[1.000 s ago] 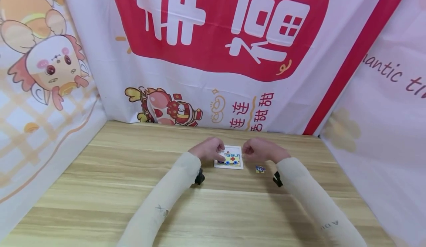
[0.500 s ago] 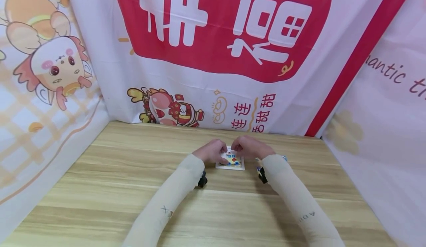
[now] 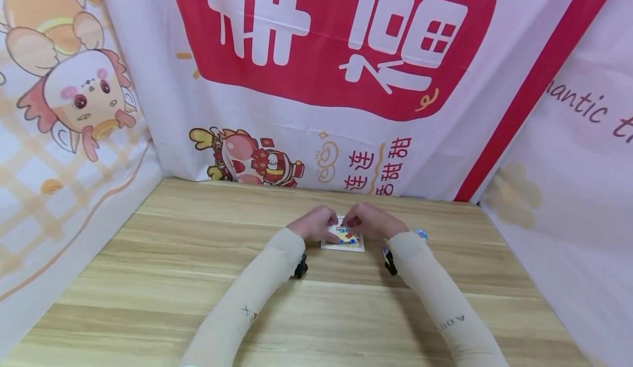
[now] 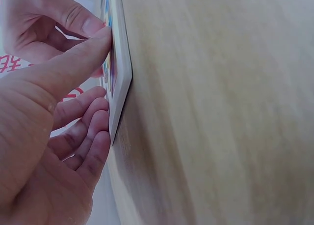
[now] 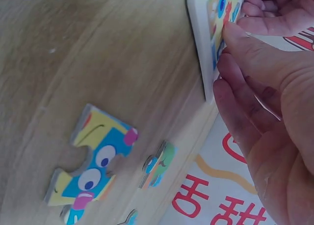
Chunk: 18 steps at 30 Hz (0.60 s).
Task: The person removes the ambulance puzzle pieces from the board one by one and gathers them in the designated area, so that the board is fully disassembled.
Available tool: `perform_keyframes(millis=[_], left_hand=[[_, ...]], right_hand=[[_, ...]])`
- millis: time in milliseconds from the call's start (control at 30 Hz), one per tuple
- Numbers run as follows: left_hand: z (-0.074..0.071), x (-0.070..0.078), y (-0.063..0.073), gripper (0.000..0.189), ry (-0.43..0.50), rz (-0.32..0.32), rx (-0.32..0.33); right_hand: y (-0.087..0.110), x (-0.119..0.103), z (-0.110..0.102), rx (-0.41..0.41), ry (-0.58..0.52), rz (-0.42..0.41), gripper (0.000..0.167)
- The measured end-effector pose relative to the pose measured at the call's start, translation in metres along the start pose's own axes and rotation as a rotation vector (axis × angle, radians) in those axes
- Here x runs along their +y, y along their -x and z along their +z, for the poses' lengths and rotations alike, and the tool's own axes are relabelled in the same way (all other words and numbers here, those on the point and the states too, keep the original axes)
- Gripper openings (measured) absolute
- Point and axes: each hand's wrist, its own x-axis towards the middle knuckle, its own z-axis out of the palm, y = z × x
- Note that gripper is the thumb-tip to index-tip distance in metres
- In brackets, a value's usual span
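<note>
A white-rimmed jigsaw board (image 3: 353, 248) lies on the table, its picture showing a yellow vehicle with blue wheels and a red cross. My left hand (image 3: 314, 225) grips the board's left side; in the left wrist view its thumb (image 4: 93, 45) reaches onto the picture while the other fingers curl at the rim. From the right, my right hand (image 3: 371, 221) pinches at the picture's upper part, thumb (image 5: 238, 33) and forefinger close together on the surface. A jigsaw piece there is mostly hidden by the fingers. Both hands' fingertips nearly meet over the board.
Right of the board lie loose jigsaw pieces: a yellow and blue piece with cartoon eyes (image 5: 117, 136), a green and blue piece (image 5: 167, 161), and a partly cut-off blue piece (image 5: 131, 218). Behind the wooden table (image 3: 237, 290) hangs a printed cloth (image 3: 163, 109).
My right hand has moved left from beside the board onto its upper part, and its forearm now partly covers the loose pieces. My left hand has stayed at the board's left side.
</note>
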Motion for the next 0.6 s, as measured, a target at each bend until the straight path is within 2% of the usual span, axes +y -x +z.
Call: perform_keyframes(millis=[233, 600], left_hand=[[0.0005, -0.0001, -0.0004, 0.049, -0.015, 0.002, 0.001], [-0.0003, 0.0009, 0.0013, 0.048, -0.014, -0.006, -0.002]], right_hand=[[0.0, 0.0037, 0.0013, 0.01, 0.056, -0.027, 0.029], [-0.0025, 0.0019, 0.0024, 0.02, -0.004, 0.012, 0.026]])
